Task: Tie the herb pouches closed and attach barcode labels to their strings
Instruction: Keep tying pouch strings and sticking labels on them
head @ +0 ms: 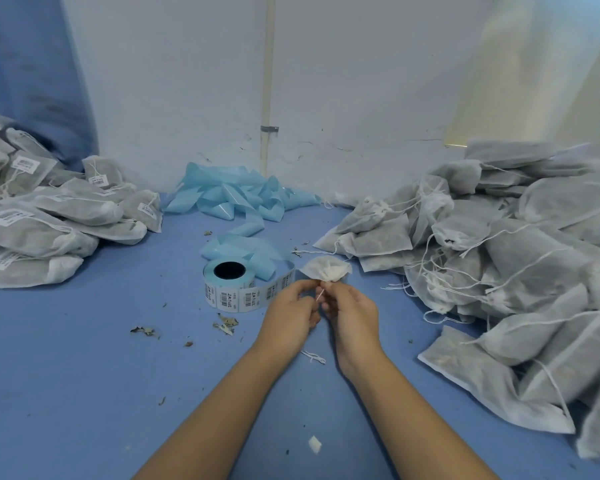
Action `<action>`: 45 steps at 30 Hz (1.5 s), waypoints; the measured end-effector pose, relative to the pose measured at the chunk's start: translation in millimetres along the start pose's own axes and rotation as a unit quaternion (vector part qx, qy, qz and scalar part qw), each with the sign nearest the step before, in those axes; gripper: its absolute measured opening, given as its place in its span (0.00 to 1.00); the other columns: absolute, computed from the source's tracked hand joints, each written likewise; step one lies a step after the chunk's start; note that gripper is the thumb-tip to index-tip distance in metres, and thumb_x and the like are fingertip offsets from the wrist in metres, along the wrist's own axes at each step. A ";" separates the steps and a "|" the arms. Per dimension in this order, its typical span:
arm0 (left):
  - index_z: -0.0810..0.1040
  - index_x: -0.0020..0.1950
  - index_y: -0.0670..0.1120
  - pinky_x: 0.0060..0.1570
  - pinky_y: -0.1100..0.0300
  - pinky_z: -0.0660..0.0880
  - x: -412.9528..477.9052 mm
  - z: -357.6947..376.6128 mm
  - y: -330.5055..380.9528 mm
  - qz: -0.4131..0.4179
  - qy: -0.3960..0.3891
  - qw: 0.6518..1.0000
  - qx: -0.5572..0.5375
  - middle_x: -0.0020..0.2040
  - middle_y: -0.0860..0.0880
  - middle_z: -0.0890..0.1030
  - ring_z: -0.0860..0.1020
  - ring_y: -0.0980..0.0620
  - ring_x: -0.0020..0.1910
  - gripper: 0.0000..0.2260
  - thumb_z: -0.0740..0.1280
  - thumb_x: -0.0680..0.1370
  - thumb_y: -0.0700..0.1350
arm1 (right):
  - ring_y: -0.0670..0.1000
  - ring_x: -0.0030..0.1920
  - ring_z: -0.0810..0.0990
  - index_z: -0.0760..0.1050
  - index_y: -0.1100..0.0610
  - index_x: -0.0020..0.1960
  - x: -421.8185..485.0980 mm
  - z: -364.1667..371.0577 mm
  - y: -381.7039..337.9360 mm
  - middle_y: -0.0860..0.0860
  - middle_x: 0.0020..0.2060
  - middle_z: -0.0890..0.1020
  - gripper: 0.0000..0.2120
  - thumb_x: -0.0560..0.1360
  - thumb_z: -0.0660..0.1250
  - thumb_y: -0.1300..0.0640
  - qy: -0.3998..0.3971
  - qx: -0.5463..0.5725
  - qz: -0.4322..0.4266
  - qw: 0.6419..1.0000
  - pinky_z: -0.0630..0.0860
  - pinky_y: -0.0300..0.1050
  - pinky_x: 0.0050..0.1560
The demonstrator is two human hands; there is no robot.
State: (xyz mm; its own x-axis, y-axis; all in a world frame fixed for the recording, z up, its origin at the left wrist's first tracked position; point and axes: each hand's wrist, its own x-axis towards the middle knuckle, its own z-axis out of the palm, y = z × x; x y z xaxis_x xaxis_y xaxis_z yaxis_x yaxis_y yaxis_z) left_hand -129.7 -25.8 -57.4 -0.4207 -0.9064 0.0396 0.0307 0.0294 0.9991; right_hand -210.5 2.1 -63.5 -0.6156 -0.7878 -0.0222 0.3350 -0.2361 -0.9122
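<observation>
Hands: your left hand [293, 311] and right hand [352, 311] pinch 1 pouch's [326, 268] string [320, 294] mid-counter, label roll [231, 284] just beside, open counter [66, 358] toward the near-left corner.

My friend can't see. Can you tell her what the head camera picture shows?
Two hands, left hand and right hand, pinch the string of a small white pouch over a blue table. A roll of barcode labels sits just left, labelled pouches lie far left, and unlabelled pouches are heaped right.

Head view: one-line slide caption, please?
Both hands, left hand and right hand, pinch a pouch's string beside the label roll.
</observation>
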 end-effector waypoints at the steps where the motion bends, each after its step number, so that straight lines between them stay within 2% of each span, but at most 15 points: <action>1: 0.77 0.50 0.48 0.24 0.69 0.63 -1.0 -0.4 -3.0 0.015 0.012 0.999 0.042 0.22 0.54 0.72 0.67 0.59 0.21 0.13 0.58 0.77 0.33 | 0.47 0.33 0.77 0.78 0.61 0.38 0.4 -0.5 -1.7 0.52 0.31 0.81 0.10 0.76 0.62 0.67 -0.002 0.025 0.006 1.000 0.74 0.34 0.36; 5: 0.77 0.49 0.51 0.32 0.64 0.67 -3.3 -3.8 -13.1 0.089 0.079 0.974 0.192 0.31 0.54 0.75 0.73 0.57 0.33 0.05 0.61 0.79 0.44 | 0.48 0.36 0.82 0.75 0.61 0.41 1.3 -3.1 -8.4 0.53 0.33 0.84 0.10 0.79 0.58 0.64 -0.016 0.125 0.036 0.991 0.78 0.39 0.41; 9: 0.77 0.49 0.50 0.37 0.57 0.67 -2.1 -17.1 -12.7 0.161 0.135 0.902 0.378 0.36 0.55 0.75 0.74 0.53 0.40 0.07 0.60 0.81 0.48 | 0.47 0.34 0.81 0.74 0.59 0.42 2.3 -4.4 -10.4 0.51 0.30 0.80 0.09 0.80 0.59 0.62 0.002 0.157 0.038 0.987 0.77 0.37 0.38; 13: 0.77 0.51 0.47 0.40 0.55 0.68 -0.7 -29.1 -9.9 0.152 0.207 0.894 0.368 0.42 0.52 0.78 0.74 0.51 0.44 0.08 0.59 0.81 0.48 | 0.47 0.31 0.76 0.73 0.58 0.42 6.1 -5.5 -9.3 0.50 0.29 0.75 0.08 0.80 0.60 0.62 0.054 0.166 0.036 0.984 0.75 0.36 0.33; 16: 0.76 0.49 0.46 0.39 0.57 0.64 0.0 -31.8 -5.8 0.194 0.267 0.874 0.356 0.44 0.53 0.77 0.71 0.53 0.45 0.08 0.59 0.81 0.46 | 0.47 0.29 0.71 0.72 0.58 0.41 7.9 -6.0 -8.2 0.50 0.28 0.71 0.09 0.79 0.60 0.63 0.080 0.168 0.032 0.982 0.70 0.35 0.28; 19: 0.75 0.50 0.47 0.40 0.60 0.60 -0.2 -32.7 -0.7 0.198 0.307 0.878 0.308 0.45 0.57 0.73 0.67 0.58 0.45 0.08 0.58 0.81 0.46 | 0.46 0.28 0.68 0.71 0.58 0.41 8.8 -5.4 -6.4 0.50 0.28 0.68 0.09 0.79 0.58 0.64 0.092 0.158 0.028 0.983 0.66 0.35 0.26; 26: 0.69 0.47 0.52 0.38 0.60 0.62 5.7 -44.3 11.3 0.169 0.373 0.892 0.192 0.48 0.56 0.71 0.72 0.55 0.43 0.05 0.57 0.82 0.47 | 0.47 0.28 0.66 0.69 0.59 0.40 9.0 -6.7 -4.3 0.51 0.28 0.67 0.10 0.80 0.58 0.65 0.089 0.161 0.024 0.983 0.66 0.36 0.26; 29: 0.71 0.47 0.52 0.37 0.67 0.64 1.2 -36.8 12.7 0.196 0.345 0.899 0.185 0.46 0.56 0.72 0.71 0.57 0.41 0.06 0.58 0.82 0.46 | 0.47 0.28 0.68 0.70 0.59 0.40 8.6 -5.7 -3.1 0.51 0.28 0.69 0.09 0.80 0.58 0.65 0.080 0.153 0.027 0.985 0.70 0.35 0.26; 31: 0.73 0.46 0.51 0.35 0.71 0.67 -1.3 -26.4 14.3 0.202 0.288 0.928 0.119 0.42 0.56 0.77 0.75 0.57 0.36 0.07 0.58 0.82 0.45 | 0.47 0.28 0.71 0.71 0.60 0.41 7.7 -5.0 -2.8 0.51 0.28 0.70 0.09 0.79 0.59 0.65 0.070 0.143 0.026 0.987 0.72 0.36 0.28; 34: 0.74 0.47 0.52 0.27 0.64 0.72 -4.1 -4.1 15.3 0.108 0.149 0.983 0.012 0.39 0.57 0.81 0.79 0.51 0.29 0.09 0.56 0.82 0.42 | 0.49 0.30 0.73 0.71 0.60 0.40 6.4 -4.7 -2.4 0.52 0.28 0.72 0.09 0.79 0.60 0.65 0.048 0.117 0.022 0.992 0.73 0.40 0.31; 37: 0.75 0.47 0.49 0.34 0.57 0.80 -9.3 15.3 11.1 0.012 0.028 0.999 -0.034 0.43 0.50 0.80 0.82 0.47 0.35 0.12 0.55 0.82 0.38 | 0.49 0.30 0.71 0.74 0.59 0.40 4.1 -3.7 -2.7 0.53 0.32 0.75 0.08 0.78 0.62 0.62 0.026 0.048 0.023 0.998 0.67 0.38 0.24; 39: 0.78 0.49 0.43 0.43 0.54 0.81 -9.2 17.2 6.4 -0.006 0.013 1.000 -0.019 0.46 0.44 0.82 0.83 0.45 0.41 0.11 0.56 0.82 0.37 | 0.47 0.27 0.72 0.76 0.57 0.43 2.7 -3.0 -3.1 0.53 0.33 0.75 0.04 0.76 0.65 0.61 0.006 0.015 0.023 1.000 0.66 0.36 0.21; 41: 0.79 0.52 0.39 0.46 0.56 0.81 -7.5 13.0 2.5 0.010 0.015 1.000 0.025 0.46 0.43 0.83 0.83 0.47 0.44 0.09 0.59 0.81 0.38 | 0.48 0.28 0.76 0.76 0.59 0.49 1.2 -1.4 -3.3 0.55 0.36 0.76 0.03 0.76 0.66 0.62 -0.010 0.011 0.017 1.000 0.69 0.36 0.22; 43: 0.81 0.52 0.42 0.49 0.60 0.79 -7.3 7.5 0.9 0.045 0.017 0.993 0.111 0.44 0.48 0.84 0.82 0.53 0.44 0.07 0.64 0.78 0.41 | 0.51 0.32 0.79 0.77 0.62 0.50 0.6 0.2 -3.6 0.56 0.38 0.78 0.04 0.76 0.66 0.62 -0.014 0.009 0.010 1.000 0.74 0.40 0.28; 45: 0.83 0.48 0.46 0.46 0.66 0.74 -8.9 5.2 1.6 0.081 0.016 0.980 0.182 0.42 0.53 0.84 0.80 0.60 0.42 0.06 0.67 0.77 0.44 | 0.52 0.37 0.79 0.78 0.61 0.45 -0.1 1.1 -3.7 0.55 0.36 0.79 0.03 0.76 0.66 0.63 -0.018 0.009 -0.001 1.000 0.77 0.41 0.38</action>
State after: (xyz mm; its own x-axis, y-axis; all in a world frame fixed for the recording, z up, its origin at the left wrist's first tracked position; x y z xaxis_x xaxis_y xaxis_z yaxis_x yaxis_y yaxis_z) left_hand -130.6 -15.5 -56.1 -0.4088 -0.8897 0.2031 -0.2335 0.3171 0.9192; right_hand -210.9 2.4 -59.7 -0.5910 -0.8067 -0.0047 0.3463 -0.2485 -0.9046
